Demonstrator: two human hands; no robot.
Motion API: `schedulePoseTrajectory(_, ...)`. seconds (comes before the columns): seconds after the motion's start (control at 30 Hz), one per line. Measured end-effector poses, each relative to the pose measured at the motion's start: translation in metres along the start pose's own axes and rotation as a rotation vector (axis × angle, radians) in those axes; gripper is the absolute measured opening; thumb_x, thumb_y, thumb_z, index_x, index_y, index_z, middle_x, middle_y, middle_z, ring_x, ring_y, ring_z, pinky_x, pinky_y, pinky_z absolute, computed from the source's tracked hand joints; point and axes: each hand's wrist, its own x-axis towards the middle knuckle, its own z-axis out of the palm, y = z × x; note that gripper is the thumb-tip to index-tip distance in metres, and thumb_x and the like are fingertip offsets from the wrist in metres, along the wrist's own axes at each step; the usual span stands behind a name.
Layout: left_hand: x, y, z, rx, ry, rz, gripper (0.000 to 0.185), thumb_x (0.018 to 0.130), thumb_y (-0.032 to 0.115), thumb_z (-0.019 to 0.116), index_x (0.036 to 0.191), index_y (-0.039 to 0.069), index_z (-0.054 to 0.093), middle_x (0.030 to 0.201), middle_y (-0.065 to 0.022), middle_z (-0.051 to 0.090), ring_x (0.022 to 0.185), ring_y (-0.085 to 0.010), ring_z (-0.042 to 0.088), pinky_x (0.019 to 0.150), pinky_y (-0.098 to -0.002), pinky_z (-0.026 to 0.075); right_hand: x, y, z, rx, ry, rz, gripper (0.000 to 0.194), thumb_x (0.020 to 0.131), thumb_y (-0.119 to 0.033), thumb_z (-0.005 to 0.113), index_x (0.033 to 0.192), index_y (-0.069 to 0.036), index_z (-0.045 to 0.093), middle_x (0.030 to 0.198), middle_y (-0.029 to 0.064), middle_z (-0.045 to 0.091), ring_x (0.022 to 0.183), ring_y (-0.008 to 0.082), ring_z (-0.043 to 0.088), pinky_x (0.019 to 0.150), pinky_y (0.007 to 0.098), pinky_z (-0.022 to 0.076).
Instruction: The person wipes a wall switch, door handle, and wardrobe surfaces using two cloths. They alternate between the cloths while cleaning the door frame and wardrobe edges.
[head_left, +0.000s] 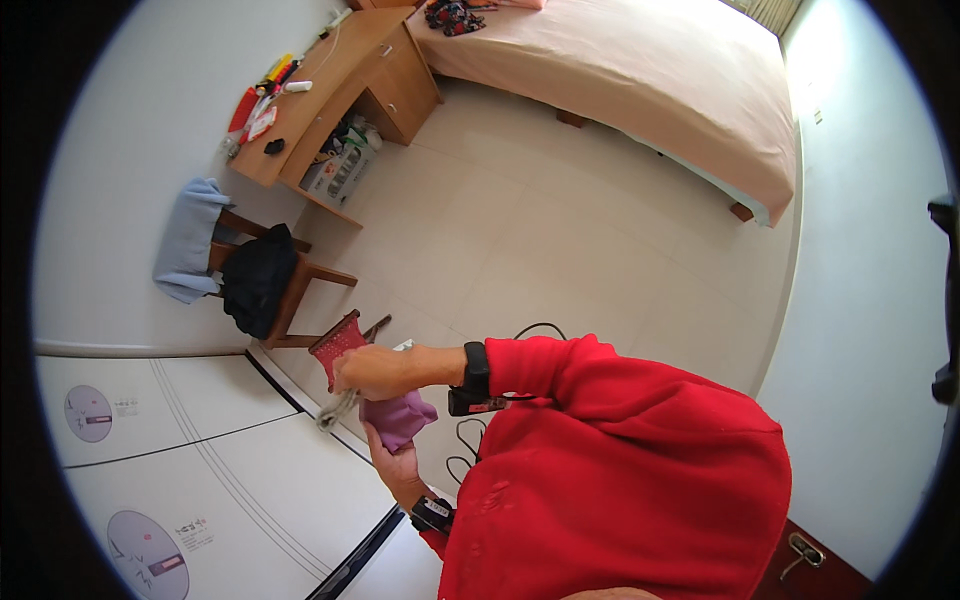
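Observation:
My left hand (395, 463) holds a purple fabric item (401, 421), perhaps a pouch or folded cloth, from below. Just above it, my right hand (373, 373) is closed around a greyish, blurred, cloth-like bundle (339, 410) whose end hangs out past the fingers. The right forearm crosses over the top of the purple fabric and hides part of it. Whether the right hand also touches the purple fabric cannot be told. Beyond the right hand stands a small folding stool (335, 345) with a red woven seat, partly covered by that hand.
White cabinet doors (247, 465) stand close by on the left. Past the stool is a wooden chair (292, 300) with a black garment (260, 281) and a light-blue cloth (189, 244). A wooden desk (341, 67) and a bed (622, 67) line the far side. Black cables (469, 442) hang beside me.

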Motion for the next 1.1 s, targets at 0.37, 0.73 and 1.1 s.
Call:
schedulePoseTrajectory(0.37, 0.024, 0.005, 0.022, 0.18, -0.002, 0.141, 0.042, 0.097, 0.028, 0.046, 0.133, 0.005, 0.045, 0.131, -0.0096, 0.052, 0.121, -0.0226, 0.05, 0.101, -0.0395, 0.042, -0.012, 0.005, -0.013, -0.102, -0.317, 0.07, 0.024, 0.068, -0.006, 0.064, 0.089, -0.01, 0.073, 0.087, 0.0142, 0.062, 0.084, 0.0336, 0.063, 0.07, 0.0423, 0.0515)
schedulePoseTrajectory(0.73, 0.013, 0.004, 0.035, 0.012, -0.194, 0.097, 0.056, 0.095, 0.044, 0.047, 0.138, 0.008, 0.04, 0.133, -0.0127, 0.049, 0.122, -0.0266, 0.049, 0.106, -0.0443, 0.035, -0.008, 0.003, -0.025, -0.037, -0.587, 0.116, 0.026, 0.072, -0.025, 0.068, 0.088, -0.006, 0.072, 0.081, 0.0158, 0.066, 0.08, 0.0345, 0.064, 0.07, 0.0434, 0.0509)
schedulePoseTrajectory(1.1, 0.033, 0.007, 0.01, 0.02, 0.009, 0.035, 0.047, 0.083, 0.026, 0.065, 0.123, 0.003, 0.054, 0.122, -0.0115, 0.059, 0.111, -0.028, 0.056, 0.095, -0.0434, 0.044, 0.0, 0.022, -0.025, 0.247, -0.364, 0.283, 0.023, 0.079, -0.025, 0.058, 0.084, -0.005, 0.069, 0.079, 0.0162, 0.067, 0.075, 0.0319, 0.064, 0.067, 0.0415, 0.0471)
